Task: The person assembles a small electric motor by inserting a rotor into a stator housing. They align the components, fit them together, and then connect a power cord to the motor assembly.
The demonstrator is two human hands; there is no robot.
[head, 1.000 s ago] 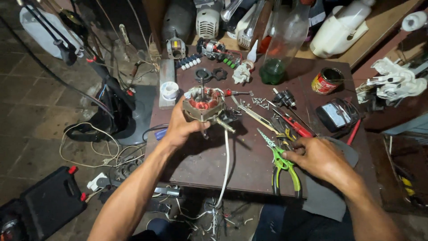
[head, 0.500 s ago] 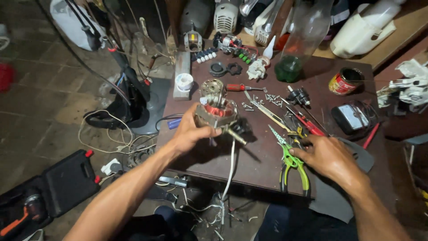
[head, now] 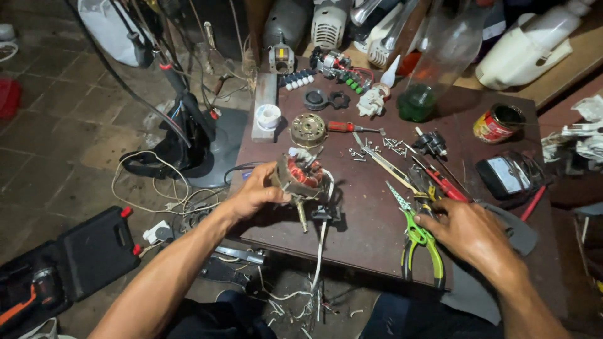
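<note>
Motor (head: 300,177) now tilted in left hand (head: 254,196); right hand (head: 468,232) reaches pliers (head: 419,235).

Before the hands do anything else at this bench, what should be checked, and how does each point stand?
1. Left hand grips the motor: ok.
2. Right hand rests at the green-handled pliers; closed on them: cannot tell.
3. Motor's white cable free of tangles: not ok, it trails off the table edge into loose wires.
4. Loose screws away from the edge: ok.
5. Red screwdriver within reach: ok.
</note>
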